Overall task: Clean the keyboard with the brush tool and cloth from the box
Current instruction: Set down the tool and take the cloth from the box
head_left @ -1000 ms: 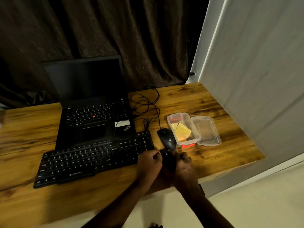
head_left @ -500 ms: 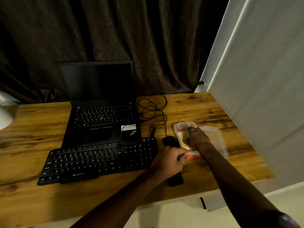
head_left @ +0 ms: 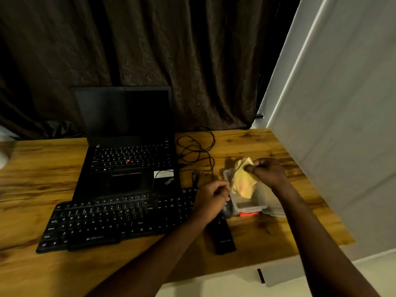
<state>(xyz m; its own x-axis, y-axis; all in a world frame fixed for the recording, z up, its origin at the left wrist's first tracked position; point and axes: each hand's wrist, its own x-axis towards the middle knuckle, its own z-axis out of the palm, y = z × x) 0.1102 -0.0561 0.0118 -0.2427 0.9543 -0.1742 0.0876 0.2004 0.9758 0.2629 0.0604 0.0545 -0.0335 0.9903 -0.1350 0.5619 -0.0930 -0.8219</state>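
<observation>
Both grips curl: right hand (head_left: 267,172) pinches cloth (head_left: 243,182) above box (head_left: 250,207); left hand (head_left: 211,198), contents unclear.

The left hand (head_left: 212,198) is covering most of the mouse (head_left: 227,210) and the right end of the keyboard (head_left: 115,219); its curled grip is giving no sign of whether it holds anything. The cloth (head_left: 243,181) is hiding the inside of the box (head_left: 249,205). The wrist of the right hand (head_left: 267,172) is masking part of the lid (head_left: 276,212). Blur is smearing the key legends. The left edge is cutting off a white object (head_left: 3,156).
</observation>
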